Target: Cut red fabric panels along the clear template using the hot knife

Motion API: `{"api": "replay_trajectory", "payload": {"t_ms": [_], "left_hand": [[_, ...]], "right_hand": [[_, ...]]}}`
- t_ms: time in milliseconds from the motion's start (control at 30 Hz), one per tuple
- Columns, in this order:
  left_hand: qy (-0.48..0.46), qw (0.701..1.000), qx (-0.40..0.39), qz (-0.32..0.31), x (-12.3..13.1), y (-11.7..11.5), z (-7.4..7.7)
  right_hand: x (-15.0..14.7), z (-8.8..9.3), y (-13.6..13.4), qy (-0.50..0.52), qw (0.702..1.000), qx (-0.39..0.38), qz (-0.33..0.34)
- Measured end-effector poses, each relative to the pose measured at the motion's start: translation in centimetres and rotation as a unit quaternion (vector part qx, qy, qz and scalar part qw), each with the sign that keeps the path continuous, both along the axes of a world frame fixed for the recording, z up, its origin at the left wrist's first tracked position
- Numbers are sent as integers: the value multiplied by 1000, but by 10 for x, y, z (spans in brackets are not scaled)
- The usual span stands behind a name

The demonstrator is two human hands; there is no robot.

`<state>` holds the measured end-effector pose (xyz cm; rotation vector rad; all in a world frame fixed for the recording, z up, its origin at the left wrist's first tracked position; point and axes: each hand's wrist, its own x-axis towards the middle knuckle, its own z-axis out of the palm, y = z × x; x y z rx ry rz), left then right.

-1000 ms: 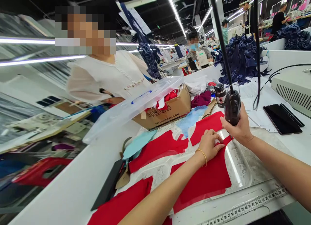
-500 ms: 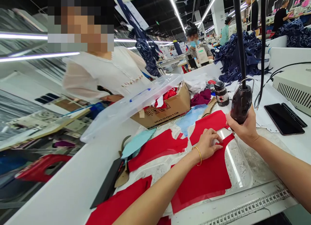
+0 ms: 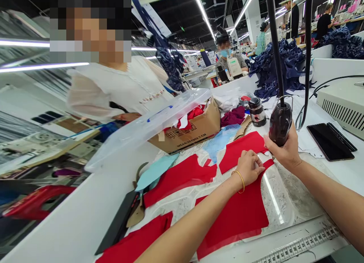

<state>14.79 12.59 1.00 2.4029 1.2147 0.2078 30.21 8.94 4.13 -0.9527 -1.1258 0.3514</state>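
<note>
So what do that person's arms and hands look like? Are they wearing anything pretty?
The left arm wears a thin gold bangle at the wrist; the right arm has none showing. No sleeves or gloves show on either.

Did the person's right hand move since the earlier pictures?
Yes. The right hand, gripping the black handheld iron, has shifted toward the phone on the table, narrowing the gap between them.

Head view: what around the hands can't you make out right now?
Lower end of the dark corded handheld device: hidden by the right hand.
Part of the red fabric panel: covered by the left hand and forearm.
Cardboard box contents: mostly hidden by the clear plastic cover.
Tape measure: cut off by the bottom edge.
</note>
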Motion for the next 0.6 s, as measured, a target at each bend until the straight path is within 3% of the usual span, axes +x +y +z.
{"api": "replay_trajectory", "payload": {"t_ms": [233, 600], "left_hand": [[34, 999, -8, -29, -10, 4, 11], [48, 998, -23, -36, -14, 5, 3]], "right_hand": [[-2, 1, -1, -12, 1000, 20, -13], [-2, -1, 0, -15, 1000, 15, -15]]}}
